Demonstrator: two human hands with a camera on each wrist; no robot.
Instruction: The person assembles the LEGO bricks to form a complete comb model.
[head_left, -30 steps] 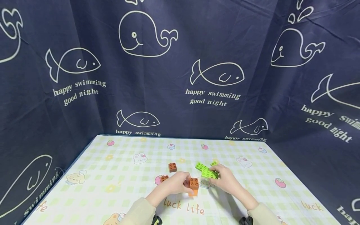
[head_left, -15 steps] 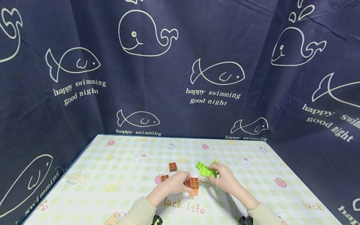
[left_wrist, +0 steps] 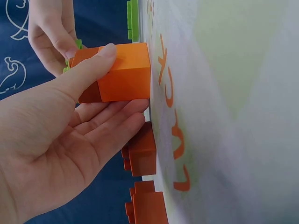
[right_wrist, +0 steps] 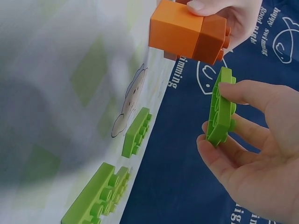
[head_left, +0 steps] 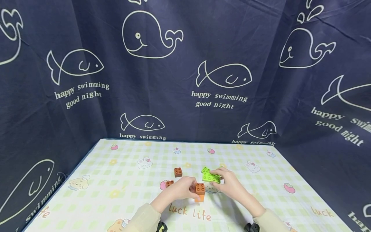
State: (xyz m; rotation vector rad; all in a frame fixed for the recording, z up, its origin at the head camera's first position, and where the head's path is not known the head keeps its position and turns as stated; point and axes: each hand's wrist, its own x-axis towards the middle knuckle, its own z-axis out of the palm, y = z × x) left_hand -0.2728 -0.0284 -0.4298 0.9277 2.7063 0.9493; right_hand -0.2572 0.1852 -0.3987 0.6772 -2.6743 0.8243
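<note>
- Left hand (left_wrist: 60, 135): curled in a pinch, thumb on one side and fingers on the other, gripping the orange block (left_wrist: 126, 70) and the brown block (head_left: 200, 188) on top; a two-sided hold that likely keeps the stack from tipping.
- Stack: upright on the cloth-covered table (head_left: 261, 193), studs up, top face uncovered by the fingers.
- Right hand (right_wrist: 261, 144): pinching one green plate (right_wrist: 224, 105), thumb against fingers; gripped at its edges, probably to leave the underside free.
- Green plate: raised off the cloth, studs up, at one o'clock from the stack in the head view.
- Loose brown blocks, two (head_left: 178, 173) (head_left: 169, 183): studs up, at ten and between nine and ten o'clock from the stack, outside either grip.
- Green pieces (right_wrist: 136, 133) on the cloth: at least two, resting studs up; exact count unclear.
</note>
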